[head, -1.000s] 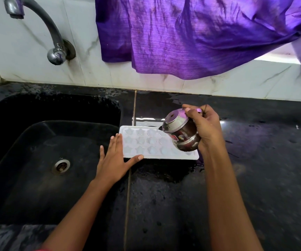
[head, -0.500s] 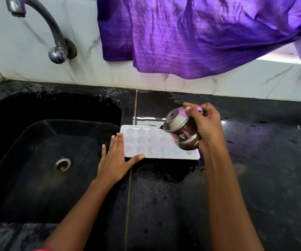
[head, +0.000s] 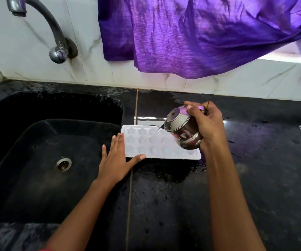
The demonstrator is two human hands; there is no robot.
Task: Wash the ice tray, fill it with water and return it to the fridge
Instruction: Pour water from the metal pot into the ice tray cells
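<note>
A white ice tray [head: 151,142] with star-shaped cells lies flat on the black counter, just right of the sink. My left hand [head: 116,158] rests flat against the tray's left end, fingers spread, thumb along its near edge. My right hand [head: 205,124] grips a small steel pot [head: 180,131] tilted over the tray's right part, its mouth pointing left toward the far row of cells. A thin trickle of water leaves the rim. The pot hides the tray's right cells.
A black sink [head: 37,160] with a steel drain [head: 62,164] lies to the left. A curved tap [head: 55,33] juts from the marble wall above it. A purple cloth [head: 191,33] hangs over the counter's back. The black counter [head: 254,178] is wet.
Both hands, the pot and the tray hold nearly the same places. Only the view has shifted slightly.
</note>
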